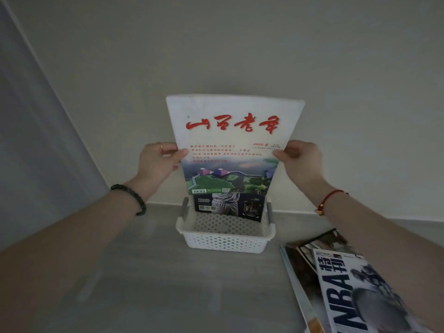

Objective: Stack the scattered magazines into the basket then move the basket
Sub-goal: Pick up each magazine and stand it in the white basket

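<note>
A pile (336,287) of magazines lies on the floor right of the basket (225,243), above which the left hand (159,163) and right hand (301,162) pinch the side edges of an upright white magazine (230,143), a dark magazine (228,207) standing in the basket below it.

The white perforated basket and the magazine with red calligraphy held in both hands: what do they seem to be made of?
The white perforated basket looks like moulded plastic, matte: even rows of round holes and a rolled rim. The magazine with red calligraphy looks like paper, probably coated: thin, printed in colour, its top edge bowed.
</note>
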A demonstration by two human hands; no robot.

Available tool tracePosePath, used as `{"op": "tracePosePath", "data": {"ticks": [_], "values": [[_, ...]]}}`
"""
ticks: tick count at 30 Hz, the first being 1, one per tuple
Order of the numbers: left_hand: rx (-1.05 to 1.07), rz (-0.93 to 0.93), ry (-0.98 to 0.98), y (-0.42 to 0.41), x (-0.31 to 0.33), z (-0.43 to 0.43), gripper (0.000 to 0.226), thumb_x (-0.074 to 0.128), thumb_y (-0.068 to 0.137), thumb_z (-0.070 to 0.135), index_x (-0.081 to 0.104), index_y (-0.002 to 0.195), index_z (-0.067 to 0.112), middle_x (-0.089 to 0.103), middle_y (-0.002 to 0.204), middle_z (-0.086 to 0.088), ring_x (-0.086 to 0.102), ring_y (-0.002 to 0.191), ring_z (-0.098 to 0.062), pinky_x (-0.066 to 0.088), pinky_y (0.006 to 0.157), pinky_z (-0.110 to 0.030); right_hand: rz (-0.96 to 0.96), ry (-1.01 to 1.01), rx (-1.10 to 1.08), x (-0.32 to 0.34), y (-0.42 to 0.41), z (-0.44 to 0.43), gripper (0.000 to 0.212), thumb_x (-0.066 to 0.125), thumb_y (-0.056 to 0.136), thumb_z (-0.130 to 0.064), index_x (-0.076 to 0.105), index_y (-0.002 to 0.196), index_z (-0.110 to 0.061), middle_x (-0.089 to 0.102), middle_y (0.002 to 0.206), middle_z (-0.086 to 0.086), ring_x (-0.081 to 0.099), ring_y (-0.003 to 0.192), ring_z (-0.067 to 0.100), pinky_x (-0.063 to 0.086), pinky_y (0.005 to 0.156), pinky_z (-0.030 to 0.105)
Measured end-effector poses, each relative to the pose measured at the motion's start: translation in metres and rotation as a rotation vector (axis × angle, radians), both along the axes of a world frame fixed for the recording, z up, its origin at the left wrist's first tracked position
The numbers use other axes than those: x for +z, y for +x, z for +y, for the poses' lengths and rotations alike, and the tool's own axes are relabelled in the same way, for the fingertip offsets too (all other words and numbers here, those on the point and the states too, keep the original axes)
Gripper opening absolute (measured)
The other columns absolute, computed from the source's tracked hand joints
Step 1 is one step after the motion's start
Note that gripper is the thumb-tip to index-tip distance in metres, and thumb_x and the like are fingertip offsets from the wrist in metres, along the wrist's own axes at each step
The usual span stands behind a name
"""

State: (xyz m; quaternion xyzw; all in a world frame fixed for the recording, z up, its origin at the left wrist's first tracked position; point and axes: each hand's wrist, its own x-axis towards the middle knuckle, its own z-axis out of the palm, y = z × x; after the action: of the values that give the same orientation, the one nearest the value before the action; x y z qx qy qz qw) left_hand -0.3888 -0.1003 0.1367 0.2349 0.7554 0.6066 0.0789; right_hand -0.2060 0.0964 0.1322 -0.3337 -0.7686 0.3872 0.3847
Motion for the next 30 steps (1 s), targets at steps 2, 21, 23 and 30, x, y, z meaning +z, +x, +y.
{"op": "tracePosePath", "data": {"ticks": [2,21,23,30], "values": [[0.025,-0.04,-0.01,-0.013,-0.019,0.005,0.021,0.069,0.077,0.012,0.068,0.096,0.004,0.066,0.091,-0.004,0.062,0.077,-0.022,0.049,0.06,-0.022,-0.036,-0.047,-0.033,-0.014,-0.013,-0.003,0.012,0.066,0.079,-0.011,0.072,0.088,-0.008,0.063,0.076,0.0,0.06,0.07,0.016,0.047,0.066,0.021],[0.166,-0.003,-0.077,-0.041,-0.117,0.054,0.026,0.076,0.069,0.02,0.057,0.087,0.015,0.062,0.09,0.0,0.059,0.081,-0.017,0.046,0.059,-0.012,-0.047,-0.237,-0.214,-0.107,-0.051,0.019,0.039,0.07,0.076,-0.017,0.05,0.109,-0.013,0.057,0.096,-0.002,0.057,0.084,0.017,0.047,0.066,0.022],[0.167,0.0,-0.077,-0.04,-0.119,0.056,0.033,0.074,0.072,0.019,0.058,0.1,0.011,0.061,0.094,0.001,0.056,0.081,-0.014,0.041,0.049,-0.004,-0.074,-0.233,-0.177,-0.107,-0.053,0.019,0.036,0.068,0.078,-0.018,0.053,0.11,-0.011,0.057,0.095,-0.003,0.058,0.084,0.017,0.049,0.068,0.024],[0.093,-0.011,-0.104,-0.044,-0.12,0.054,0.027,0.068,0.078,0.017,0.069,0.102,0.005,0.07,0.104,-0.013,0.062,0.078,-0.019,0.049,0.06,-0.018,-0.033,-0.17,-0.214,-0.1,-0.055,0.024,0.015,0.066,0.079,-0.015,0.066,0.093,-0.009,0.068,0.089,0.004,0.059,0.075,0.014,0.038,0.054,0.008]]}}
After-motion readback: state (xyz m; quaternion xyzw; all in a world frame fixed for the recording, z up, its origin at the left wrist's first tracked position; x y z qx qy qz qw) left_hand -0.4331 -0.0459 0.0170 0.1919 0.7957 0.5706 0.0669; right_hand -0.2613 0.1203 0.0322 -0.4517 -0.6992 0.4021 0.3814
